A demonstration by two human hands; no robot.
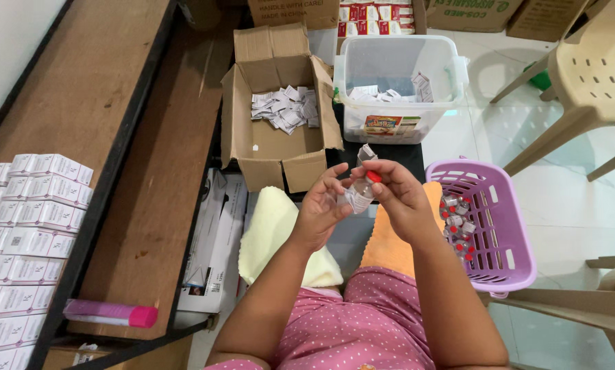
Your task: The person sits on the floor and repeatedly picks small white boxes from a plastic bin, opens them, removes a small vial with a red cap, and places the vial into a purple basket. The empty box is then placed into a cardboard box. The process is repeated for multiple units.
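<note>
Both hands are working together over my lap: left hand (319,209) is gripping the small clear bottle (359,194), right hand (396,195) is pinching its red cap (374,177), so I'm keeping it upright.

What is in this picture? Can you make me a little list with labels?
left hand: fingers touch a small clear bottle
right hand: holds the bottle by its red cap
paper: folded slip sticks up above the bottle
box: cardboard box with folded slips inside
tub: clear tub with a few slips
basket: purple basket with red-capped bottles
shelf: white cartons stacked at left
cloths: yellow cloth and orange cloth on the lap
</note>
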